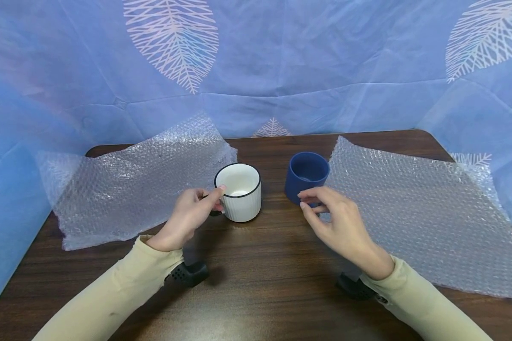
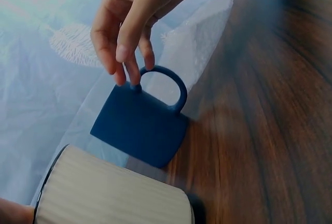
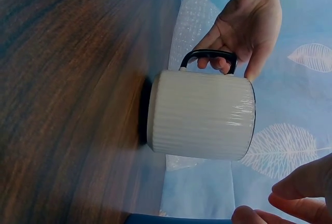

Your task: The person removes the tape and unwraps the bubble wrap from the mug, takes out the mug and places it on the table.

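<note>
A white ribbed mug (image 1: 244,207) with a black rim stands on the table at the middle. My left hand (image 1: 187,213) holds it from the left, thumb at the rim and fingers at the black handle (image 3: 213,53), as the right wrist view shows. To its right stands a plain blue mug (image 1: 295,185), upright. Over that mug's near right side hovers my right hand (image 1: 340,222), its fingers loosely bent. In the left wrist view those fingertips hang right at the top of the blue handle (image 2: 182,90), with nothing gripped between them.
One sheet of bubble wrap (image 1: 128,189) lies on the left of the dark wooden table (image 1: 256,284), reaching behind the white mug. A second bubble wrap sheet (image 1: 426,218) covers the right side and overhangs the edge. Blue leaf-patterned cloth (image 1: 307,57) hangs behind the table.
</note>
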`<action>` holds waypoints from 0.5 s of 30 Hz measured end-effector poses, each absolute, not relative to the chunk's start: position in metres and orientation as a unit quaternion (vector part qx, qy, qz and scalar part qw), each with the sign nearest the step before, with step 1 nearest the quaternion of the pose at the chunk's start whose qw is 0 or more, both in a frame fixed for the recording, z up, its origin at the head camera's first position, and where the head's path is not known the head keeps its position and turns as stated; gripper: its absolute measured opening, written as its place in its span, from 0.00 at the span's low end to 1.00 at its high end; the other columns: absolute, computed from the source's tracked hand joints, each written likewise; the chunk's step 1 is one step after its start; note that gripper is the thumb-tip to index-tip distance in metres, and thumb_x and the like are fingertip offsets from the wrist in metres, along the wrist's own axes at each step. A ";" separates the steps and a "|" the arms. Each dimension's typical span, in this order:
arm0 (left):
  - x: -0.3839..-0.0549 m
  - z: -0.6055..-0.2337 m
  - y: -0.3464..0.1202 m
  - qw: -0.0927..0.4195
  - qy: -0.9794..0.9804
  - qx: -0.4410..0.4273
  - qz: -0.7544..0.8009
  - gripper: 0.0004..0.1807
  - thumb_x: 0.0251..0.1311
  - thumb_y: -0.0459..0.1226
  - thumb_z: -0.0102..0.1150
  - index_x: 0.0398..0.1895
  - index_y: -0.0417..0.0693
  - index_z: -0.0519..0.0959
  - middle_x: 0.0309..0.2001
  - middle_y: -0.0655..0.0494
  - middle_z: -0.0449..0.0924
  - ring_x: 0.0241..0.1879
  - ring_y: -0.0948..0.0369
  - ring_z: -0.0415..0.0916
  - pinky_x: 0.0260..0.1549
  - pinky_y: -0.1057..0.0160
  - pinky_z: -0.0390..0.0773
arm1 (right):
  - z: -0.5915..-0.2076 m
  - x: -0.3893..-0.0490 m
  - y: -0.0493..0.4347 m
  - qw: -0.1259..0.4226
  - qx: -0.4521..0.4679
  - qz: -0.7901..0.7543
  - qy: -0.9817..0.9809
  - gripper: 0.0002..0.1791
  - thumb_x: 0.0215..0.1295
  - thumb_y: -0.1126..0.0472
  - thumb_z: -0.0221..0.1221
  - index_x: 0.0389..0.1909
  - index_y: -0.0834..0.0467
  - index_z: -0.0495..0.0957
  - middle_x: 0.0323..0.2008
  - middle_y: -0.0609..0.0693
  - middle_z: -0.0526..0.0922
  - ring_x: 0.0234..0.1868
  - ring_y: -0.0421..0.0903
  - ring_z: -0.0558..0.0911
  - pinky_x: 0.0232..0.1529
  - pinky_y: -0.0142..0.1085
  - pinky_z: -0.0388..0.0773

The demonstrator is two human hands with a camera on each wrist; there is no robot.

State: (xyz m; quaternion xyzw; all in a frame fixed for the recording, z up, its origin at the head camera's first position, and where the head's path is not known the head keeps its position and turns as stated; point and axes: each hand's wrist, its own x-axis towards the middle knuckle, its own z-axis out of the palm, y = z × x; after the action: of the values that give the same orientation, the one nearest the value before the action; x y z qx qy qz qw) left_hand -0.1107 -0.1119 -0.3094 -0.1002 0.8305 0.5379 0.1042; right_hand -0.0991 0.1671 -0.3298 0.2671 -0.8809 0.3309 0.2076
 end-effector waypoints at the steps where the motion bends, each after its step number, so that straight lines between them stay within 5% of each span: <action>1: -0.111 -0.310 -0.113 0.104 0.829 -0.104 0.539 0.24 0.66 0.52 0.52 0.39 0.36 0.77 0.37 0.44 0.84 0.63 0.49 0.66 0.64 0.44 0.59 | -0.330 -0.099 0.167 0.208 0.268 0.332 -0.880 0.09 0.59 0.71 0.63 0.41 0.64 0.79 0.39 0.54 0.84 0.39 0.46 0.85 0.34 0.33 0.82; 10: -0.114 -0.312 -0.115 0.085 0.834 -0.114 0.533 0.23 0.67 0.51 0.51 0.33 0.37 0.75 0.38 0.43 0.84 0.60 0.48 0.68 0.62 0.46 0.62 | -0.332 -0.098 0.167 0.214 0.276 0.335 -0.875 0.09 0.57 0.72 0.63 0.40 0.64 0.79 0.38 0.53 0.84 0.39 0.46 0.85 0.34 0.32 0.82; 15: -0.114 -0.315 -0.112 0.075 0.848 -0.116 0.512 0.24 0.66 0.53 0.52 0.32 0.39 0.76 0.35 0.47 0.85 0.49 0.54 0.71 0.45 0.57 0.67 | -0.333 -0.099 0.167 0.217 0.280 0.334 -0.874 0.09 0.57 0.72 0.63 0.40 0.63 0.80 0.38 0.53 0.84 0.38 0.46 0.85 0.34 0.32 0.82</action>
State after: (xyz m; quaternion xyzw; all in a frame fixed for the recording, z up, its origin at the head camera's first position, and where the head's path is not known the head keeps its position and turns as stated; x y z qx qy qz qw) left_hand -0.1144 -0.1123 -0.3153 -0.1162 0.8478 0.5120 0.0746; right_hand -0.0987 0.1671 -0.3328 0.2795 -0.8735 0.3344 0.2168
